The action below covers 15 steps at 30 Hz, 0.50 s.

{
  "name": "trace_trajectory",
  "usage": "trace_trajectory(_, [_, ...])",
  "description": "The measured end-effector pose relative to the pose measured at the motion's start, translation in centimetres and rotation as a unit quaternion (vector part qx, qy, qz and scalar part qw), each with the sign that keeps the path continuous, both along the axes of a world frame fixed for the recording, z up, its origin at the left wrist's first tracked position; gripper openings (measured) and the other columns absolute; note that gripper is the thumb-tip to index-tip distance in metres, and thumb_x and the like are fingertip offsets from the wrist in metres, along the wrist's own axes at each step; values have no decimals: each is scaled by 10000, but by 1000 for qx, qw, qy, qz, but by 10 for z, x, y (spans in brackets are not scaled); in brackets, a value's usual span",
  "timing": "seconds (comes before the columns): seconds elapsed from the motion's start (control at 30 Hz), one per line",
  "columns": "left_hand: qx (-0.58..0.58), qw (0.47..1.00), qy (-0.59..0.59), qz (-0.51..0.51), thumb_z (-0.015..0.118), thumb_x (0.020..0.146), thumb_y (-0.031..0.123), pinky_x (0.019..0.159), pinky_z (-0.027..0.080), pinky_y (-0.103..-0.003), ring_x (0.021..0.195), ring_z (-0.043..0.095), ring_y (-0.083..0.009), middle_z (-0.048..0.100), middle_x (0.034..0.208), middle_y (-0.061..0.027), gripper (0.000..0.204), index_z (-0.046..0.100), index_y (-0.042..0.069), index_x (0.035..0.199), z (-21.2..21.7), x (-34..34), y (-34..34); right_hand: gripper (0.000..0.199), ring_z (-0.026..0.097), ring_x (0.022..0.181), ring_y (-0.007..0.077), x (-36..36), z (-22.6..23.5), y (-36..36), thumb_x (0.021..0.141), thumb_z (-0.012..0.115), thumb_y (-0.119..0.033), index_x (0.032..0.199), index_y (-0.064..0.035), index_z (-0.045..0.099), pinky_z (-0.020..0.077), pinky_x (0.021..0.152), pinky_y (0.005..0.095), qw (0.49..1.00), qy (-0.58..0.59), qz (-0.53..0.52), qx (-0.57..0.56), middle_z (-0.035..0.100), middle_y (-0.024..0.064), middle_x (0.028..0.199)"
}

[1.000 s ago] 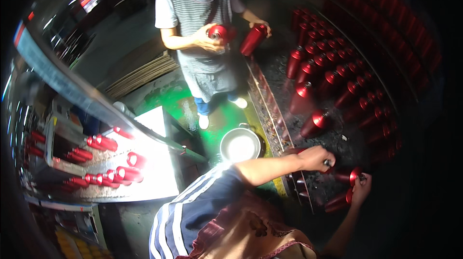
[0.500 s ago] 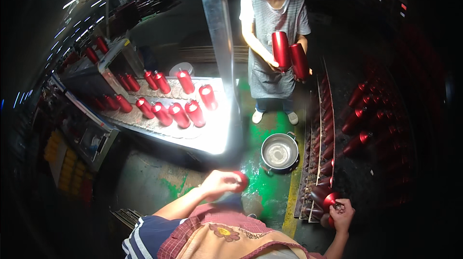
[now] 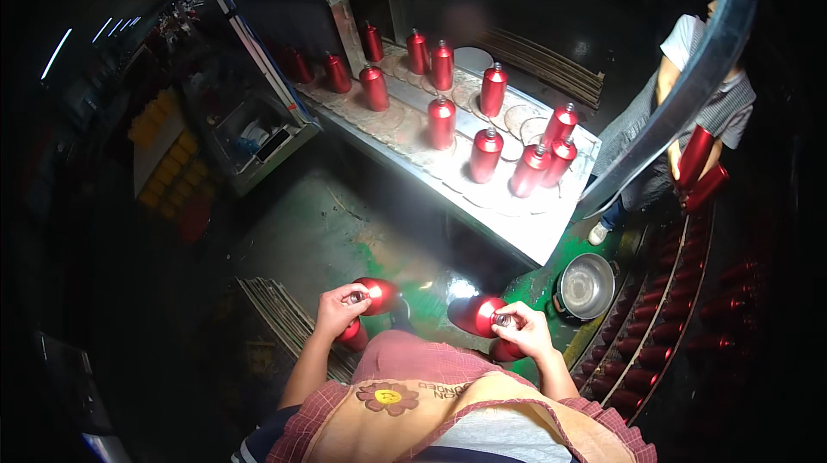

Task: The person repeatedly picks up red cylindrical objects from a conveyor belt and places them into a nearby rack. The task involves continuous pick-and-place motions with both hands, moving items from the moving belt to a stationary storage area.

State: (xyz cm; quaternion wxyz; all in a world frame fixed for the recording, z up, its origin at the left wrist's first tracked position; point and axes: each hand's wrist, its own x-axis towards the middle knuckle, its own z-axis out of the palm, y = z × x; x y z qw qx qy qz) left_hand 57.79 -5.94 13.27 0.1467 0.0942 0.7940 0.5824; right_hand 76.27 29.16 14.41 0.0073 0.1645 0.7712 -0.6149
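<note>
My left hand (image 3: pixel 336 311) is closed around the neck of a shiny red metal bottle (image 3: pixel 379 294). A second red bottle (image 3: pixel 352 336) hangs just below that hand, apparently in the same grip. To the right, my right hand (image 3: pixel 527 330) pinches another red bottle (image 3: pixel 475 314) by its threaded neck, the body pointing left. Partly hidden under those fingers is one more red bottle (image 3: pixel 506 350). Both hands are in front of my apron, on the near side of a brightly lit conveyor table (image 3: pixel 551 230) where several red bottles (image 3: pixel 487 155) stand upright.
A box-like machine housing (image 3: pixel 289 24) covers the conveyor's far left end. A metal post (image 3: pixel 689 101) rises at its right corner. Beyond it a co-worker (image 3: pixel 736 110) holds red bottles. A metal pot (image 3: pixel 586 286) sits on the floor near racks of red bottles (image 3: pixel 655 316).
My view has swung left toward the conveyor. My right hand has come away from the bottle rack with bottles in its grip. My left hand now shows two bottles.
</note>
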Motion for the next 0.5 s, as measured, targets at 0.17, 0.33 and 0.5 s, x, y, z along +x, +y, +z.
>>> trace_trajectory(0.17, [-28,995,-80,58,751,803,18,424,314,-193,476,423,5,563,641,76,139,724,40,938,-12,-121,-99,290,676,812,149,-178,4,-74,765,810,-139,1005,-54,671,541,755,309,998,-10,54,24,715,91,887])
trace_trajectory(0.33, [29,991,-89,91,739,818,-16,395,297,-205,445,426,-11,537,600,52,181,696,24,988,-16,-251,-127,283,652,823,108,-306,28,-96,770,799,-122,1016,-68,669,533,768,290,999,-1,31,16,708,46,894])
trace_trajectory(0.5, [80,985,-74,130,725,837,-40,383,286,-208,445,418,-6,528,604,49,169,684,9,993,13,-370,-106,271,591,846,78,-410,50,-75,822,752,-46,1066,-72,636,501,763,248,990,-23,8,-136,644,-24,908])
